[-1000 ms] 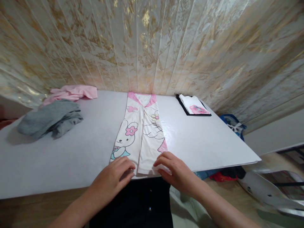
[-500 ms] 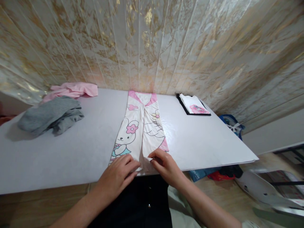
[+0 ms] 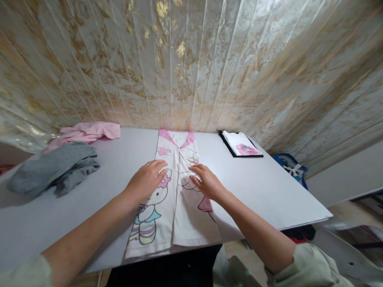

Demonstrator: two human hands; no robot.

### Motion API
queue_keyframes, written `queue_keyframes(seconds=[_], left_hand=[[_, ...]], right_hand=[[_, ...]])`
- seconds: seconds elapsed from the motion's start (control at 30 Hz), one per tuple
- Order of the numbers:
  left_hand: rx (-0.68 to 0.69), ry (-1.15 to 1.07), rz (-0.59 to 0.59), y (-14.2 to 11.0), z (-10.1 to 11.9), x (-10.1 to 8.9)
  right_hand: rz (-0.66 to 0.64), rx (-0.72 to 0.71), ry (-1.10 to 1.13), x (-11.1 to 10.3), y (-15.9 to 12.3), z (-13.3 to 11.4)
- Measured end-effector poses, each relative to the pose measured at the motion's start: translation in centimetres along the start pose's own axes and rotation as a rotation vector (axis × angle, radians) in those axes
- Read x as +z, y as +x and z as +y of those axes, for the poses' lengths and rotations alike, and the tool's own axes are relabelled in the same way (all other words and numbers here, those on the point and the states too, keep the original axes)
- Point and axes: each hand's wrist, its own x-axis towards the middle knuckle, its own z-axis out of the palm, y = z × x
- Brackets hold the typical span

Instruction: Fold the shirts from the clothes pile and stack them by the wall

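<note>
A white garment with pink shoulders and cartoon prints (image 3: pixel 185 223) lies lengthwise on the white table, its sides folded in to a seam down the middle. Its hem reaches the near edge. My left hand (image 3: pixel 149 177) is over the left half, near the printed pink flower, fingers stretched and holding nothing. Over the right half is my right hand (image 3: pixel 208 181), its fingers loosely bent and apart, also without anything in it. Whether either hand touches the cloth, I cannot tell.
Grey cloth (image 3: pixel 56 167) and pink cloth (image 3: pixel 89 131) lie crumpled at the left. A folded white shirt (image 3: pixel 239 142) rests on a black folded item (image 3: pixel 229 145) at the back right. Behind the white table (image 3: pixel 260 191) hangs a patterned curtain (image 3: pixel 179 79). A blue bag (image 3: pixel 291 167) is beyond its right edge.
Both hands have let go of the hem at the near edge and moved forward over the garment's middle. The view has tilted up slightly, and the whole hem now shows.
</note>
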Motion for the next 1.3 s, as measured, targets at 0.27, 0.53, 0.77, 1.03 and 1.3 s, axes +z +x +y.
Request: queue_keyframes(seconds=[0.27, 0.53, 0.77, 1.03, 1.3], left_hand=[[-0.101, 0.211, -0.176, 10.6, -4.9, 7.1], [-0.128, 0.217, -0.163, 14.9, -8.7, 8.8], [-0.12, 0.206, -0.136, 17.4, -9.7, 8.8], [0.016, 0.119, -0.011, 11.5, -6.7, 5.0], [0.161, 0.114, -0.155, 1.1, -4.7, 5.5]], right_hand=[[-0.072, 0.155, -0.286, 4.9, 10.1, 4.1], [-0.061, 0.165, -0.31, 5.9, 15.4, 7.3], [-0.054, 0.145, -0.298, 6.0, 17.9, 7.8], [-0.029, -0.07, -0.149, 2.7, 10.9, 4.5], [-0.276, -0.308, -0.112, 3.0, 1.9, 2.4]])
